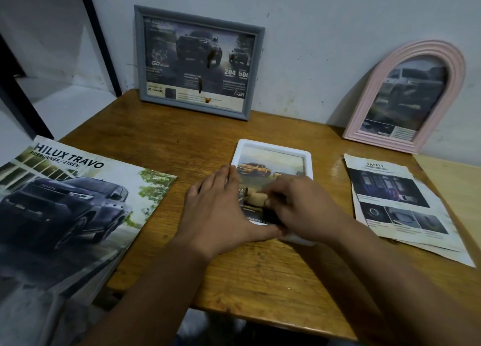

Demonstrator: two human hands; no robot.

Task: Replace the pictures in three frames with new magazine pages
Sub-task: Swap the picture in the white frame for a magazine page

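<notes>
Nearest the viewer, two bare forearms reach in over the front edge of a wooden table. The left hand lies flat with fingers straight and spread, pressing on the left edge and lower corner of a white picture frame. The right hand has its fingers curled over the lower middle of the same frame, pinching a small dark object that is too blurred to identify. The white frame lies flat at the centre of the table and holds a page showing a yellow pickup truck. To the left, overhanging the table's left edge, lies a Hilux Travo magazine, cover up, with a dark pickup on it. To the right, near the table's right side, lies a stack of loose magazine pages, the top one headed "SAFETY". At the back left, a grey rectangular frame stands leaning against the white wall, holding a dark truck advertisement. At the back right, a pink arched frame leans on the same wall, holding a page with a truck. At far left stands a black shelf upright.
</notes>
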